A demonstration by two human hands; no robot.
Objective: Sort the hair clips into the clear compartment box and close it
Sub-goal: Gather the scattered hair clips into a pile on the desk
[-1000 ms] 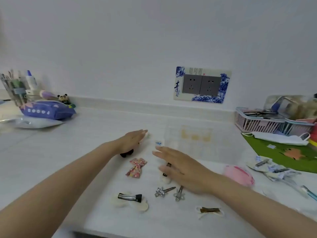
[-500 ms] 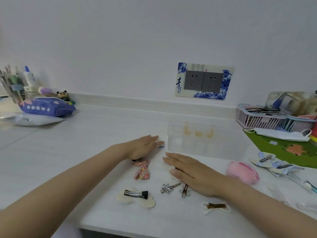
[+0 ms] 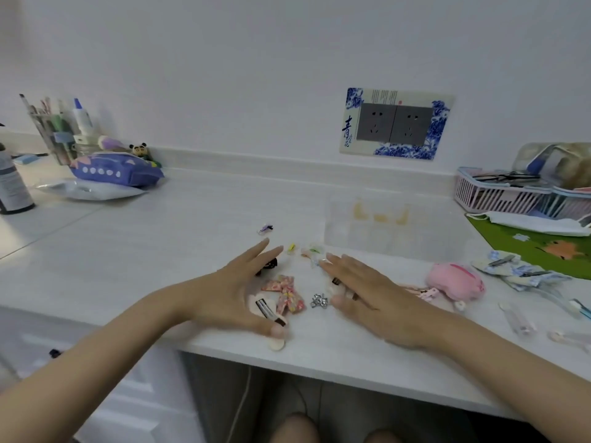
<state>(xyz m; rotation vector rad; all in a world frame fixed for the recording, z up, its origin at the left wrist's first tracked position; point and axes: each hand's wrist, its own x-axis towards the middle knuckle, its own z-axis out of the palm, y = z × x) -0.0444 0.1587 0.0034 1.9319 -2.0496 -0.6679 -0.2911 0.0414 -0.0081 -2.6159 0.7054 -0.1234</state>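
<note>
Both hands lie flat, palms down, on the white counter over a scatter of hair clips. My left hand (image 3: 235,290) covers part of a cream bow clip (image 3: 270,313) and a dark clip (image 3: 270,265). My right hand (image 3: 367,292) covers several small clips. Between the hands lie a pink floral bow clip (image 3: 286,294) and a silver clip (image 3: 319,300). Tiny clips lie beyond the fingertips: a purple one (image 3: 264,229), a yellow one (image 3: 291,248), a green one (image 3: 315,251). The clear compartment box (image 3: 390,231) stands behind, with yellowish items inside. A pink plush clip (image 3: 455,281) sits to the right.
Pale blue floral clips (image 3: 515,270) and a toothbrush (image 3: 566,303) lie at the right, beside a green mat (image 3: 543,247), a face mask (image 3: 537,223) and pink baskets (image 3: 499,193). At the left are a purple pencil case (image 3: 115,171), a pen holder (image 3: 54,135) and a bottle (image 3: 11,183).
Both hands have pulled back toward the counter's front edge, dragging clips with them. The left hand now lies over the cream bow clip, and the small clips near the box are uncovered.
</note>
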